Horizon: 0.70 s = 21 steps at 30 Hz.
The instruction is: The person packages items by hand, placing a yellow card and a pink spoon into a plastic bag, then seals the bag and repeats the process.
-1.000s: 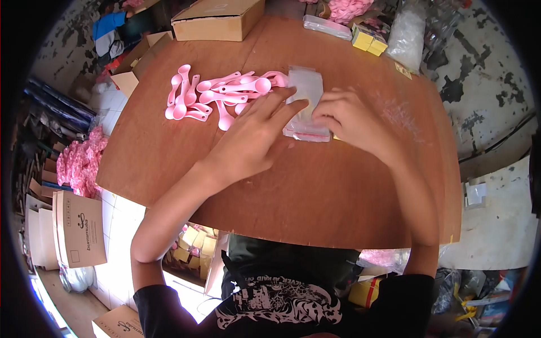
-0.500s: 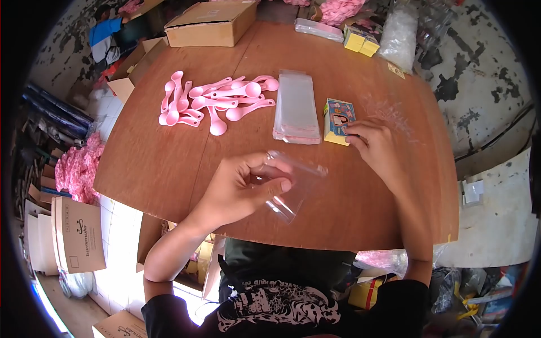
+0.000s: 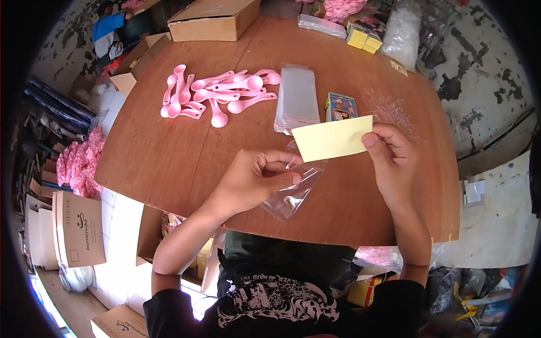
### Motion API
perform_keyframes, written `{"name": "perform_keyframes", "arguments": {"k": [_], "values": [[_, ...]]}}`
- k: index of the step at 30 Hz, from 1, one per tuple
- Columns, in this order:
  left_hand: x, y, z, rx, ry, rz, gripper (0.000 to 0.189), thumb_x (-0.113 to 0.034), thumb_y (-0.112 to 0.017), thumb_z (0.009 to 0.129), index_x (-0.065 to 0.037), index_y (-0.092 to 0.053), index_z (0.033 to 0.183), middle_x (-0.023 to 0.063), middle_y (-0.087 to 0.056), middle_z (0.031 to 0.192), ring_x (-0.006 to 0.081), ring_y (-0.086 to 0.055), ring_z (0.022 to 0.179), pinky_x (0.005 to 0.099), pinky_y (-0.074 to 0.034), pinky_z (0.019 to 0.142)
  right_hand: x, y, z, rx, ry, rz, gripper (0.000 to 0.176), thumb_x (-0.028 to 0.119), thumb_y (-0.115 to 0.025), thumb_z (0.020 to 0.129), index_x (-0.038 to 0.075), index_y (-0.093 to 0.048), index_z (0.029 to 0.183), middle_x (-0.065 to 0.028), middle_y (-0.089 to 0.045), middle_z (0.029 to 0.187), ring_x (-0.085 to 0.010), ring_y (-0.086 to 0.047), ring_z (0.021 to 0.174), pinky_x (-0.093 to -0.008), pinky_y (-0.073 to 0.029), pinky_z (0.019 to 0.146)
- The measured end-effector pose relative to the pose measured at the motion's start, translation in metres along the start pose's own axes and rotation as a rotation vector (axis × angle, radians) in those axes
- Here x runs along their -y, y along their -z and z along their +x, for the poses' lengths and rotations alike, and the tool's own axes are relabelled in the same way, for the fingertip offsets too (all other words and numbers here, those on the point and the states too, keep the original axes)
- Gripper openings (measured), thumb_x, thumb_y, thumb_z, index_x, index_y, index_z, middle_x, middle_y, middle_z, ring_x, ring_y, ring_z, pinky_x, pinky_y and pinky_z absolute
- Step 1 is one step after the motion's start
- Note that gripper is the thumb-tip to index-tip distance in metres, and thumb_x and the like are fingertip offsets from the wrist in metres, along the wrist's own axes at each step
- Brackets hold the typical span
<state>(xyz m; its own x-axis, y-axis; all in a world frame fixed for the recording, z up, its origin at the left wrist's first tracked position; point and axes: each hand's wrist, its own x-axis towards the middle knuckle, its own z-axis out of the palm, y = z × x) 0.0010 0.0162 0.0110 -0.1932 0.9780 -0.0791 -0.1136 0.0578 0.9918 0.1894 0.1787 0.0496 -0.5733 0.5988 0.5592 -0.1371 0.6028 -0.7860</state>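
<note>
Lifted off the colourful printed stack (image 3: 341, 106), a pale-yellow rectangular card (image 3: 329, 141) is pinched in the right hand's (image 3: 393, 166) fingers over the table (image 3: 163, 160), apparently unbagged; the left hand's (image 3: 243, 183) fingers grip a clear plastic bag (image 3: 290, 204). Pink plastic spoons (image 3: 254, 83) lie loose toward the left edge.

my view is bright, with a wide fisheye curve and black corners. glare whites out the floor (image 3: 121, 225) at lower left. highlights mark my clear bag (image 3: 293, 194). the yellow card (image 3: 332, 139) appears evenly lit.
</note>
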Motion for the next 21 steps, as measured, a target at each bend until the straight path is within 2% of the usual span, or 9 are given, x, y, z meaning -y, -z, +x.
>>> {"name": "perform_keyframes", "arguments": {"k": [1,4,7,9,11,13,16,18,21], "values": [[0.001,-0.001,0.0,0.001,0.0,0.0,0.031,-0.005,-0.072,0.087,0.005,-0.065,0.115,0.0099,-0.073,0.095,0.006,-0.065,0.083,0.0209,-0.051,0.072,0.001,0.001,0.0,-0.001,0.0,-0.001,0.015,0.009,-0.07,0.09,-0.004,-0.067,0.096,-0.0031,-0.067,0.084,-0.0063,-0.059,0.075,-0.0203,-0.047,0.068],[0.007,0.003,0.001,0.008,-0.124,0.134,0.034,-0.005,-0.072,0.087,0.005,-0.064,0.117,0.0096,-0.073,0.096,0.0058,-0.064,0.085,0.0211,-0.051,0.074,0.001,0.002,0.001,0.204,-0.165,-0.09,0.017,0.013,-0.072,0.088,-0.003,-0.068,0.093,-0.0043,-0.068,0.079,-0.006,-0.06,0.075,-0.0218,-0.048,0.069],[0.01,0.006,0.001,0.069,-0.099,0.194,0.034,-0.005,-0.072,0.087,0.006,-0.063,0.118,0.0094,-0.073,0.097,0.0058,-0.063,0.087,0.0215,-0.051,0.075,0.002,0.004,-0.001,0.164,-0.074,-0.144,0.016,0.012,-0.072,0.088,-0.003,-0.069,0.093,-0.0044,-0.069,0.08,-0.0066,-0.06,0.074,-0.0216,-0.048,0.068],[-0.004,0.002,-0.002,0.089,0.025,0.218,0.032,-0.005,-0.07,0.088,0.006,-0.063,0.118,0.0087,-0.073,0.096,0.0055,-0.063,0.087,0.0221,-0.051,0.076,0.002,0.004,0.002,0.096,-0.015,-0.09,0.016,0.012,-0.072,0.088,-0.003,-0.069,0.092,-0.0046,-0.069,0.08,-0.0068,-0.06,0.074,-0.0216,-0.048,0.067],[0.002,0.001,-0.001,0.084,-0.028,0.154,0.031,-0.005,-0.07,0.088,0.006,-0.063,0.117,0.0082,-0.072,0.096,0.0051,-0.063,0.086,0.022,-0.051,0.075,0.005,0.006,0.003,0.02,0.039,-0.04,0.015,0.012,-0.072,0.088,-0.003,-0.069,0.092,-0.0047,-0.069,0.079,-0.0071,-0.061,0.073,-0.0216,-0.048,0.066],[0.005,-0.001,0.0,0.08,-0.08,0.09,0.03,-0.005,-0.069,0.089,0.006,-0.063,0.117,0.0077,-0.072,0.095,0.0046,-0.062,0.086,0.0218,-0.051,0.075,0.014,0.009,0.005,0.179,-0.106,-0.19,0.015,0.01,-0.072,0.087,-0.004,-0.069,0.091,-0.0052,-0.069,0.079,-0.0071,-0.06,0.072,-0.0215,-0.048,0.066],[0.004,-0.001,0.001,0.067,-0.119,0.131,0.031,-0.006,-0.069,0.089,0.006,-0.063,0.117,0.006,-0.072,0.093,0.004,-0.062,0.086,0.0214,-0.05,0.074,0.007,0.007,0.0,0.287,-0.109,-0.148,0.013,0.009,-0.073,0.087,-0.003,-0.068,0.091,-0.0057,-0.07,0.08,-0.0081,-0.062,0.073,-0.0225,-0.048,0.066],[0.002,-0.004,0.001,0.137,-0.025,0.191,0.03,-0.004,-0.068,0.09,0.005,-0.062,0.118,0.0054,-0.072,0.094,0.0034,-0.061,0.086,0.0213,-0.05,0.075,0.006,-0.002,-0.004,0.259,-0.097,-0.119,0.012,0.008,-0.072,0.087,-0.003,-0.069,0.091,-0.0055,-0.07,0.081,-0.0085,-0.063,0.073,-0.023,-0.049,0.066],[0.0,-0.009,0.003,0.127,0.001,0.236,0.029,-0.003,-0.066,0.091,0.005,-0.062,0.118,0.005,-0.071,0.095,0.0038,-0.061,0.088,0.0223,-0.05,0.077,0.009,-0.006,-0.003,0.243,-0.065,-0.091,0.011,0.008,-0.071,0.087,-0.001,-0.069,0.093,-0.0058,-0.07,0.082,-0.0105,-0.064,0.073,-0.0249,-0.05,0.068]]}}
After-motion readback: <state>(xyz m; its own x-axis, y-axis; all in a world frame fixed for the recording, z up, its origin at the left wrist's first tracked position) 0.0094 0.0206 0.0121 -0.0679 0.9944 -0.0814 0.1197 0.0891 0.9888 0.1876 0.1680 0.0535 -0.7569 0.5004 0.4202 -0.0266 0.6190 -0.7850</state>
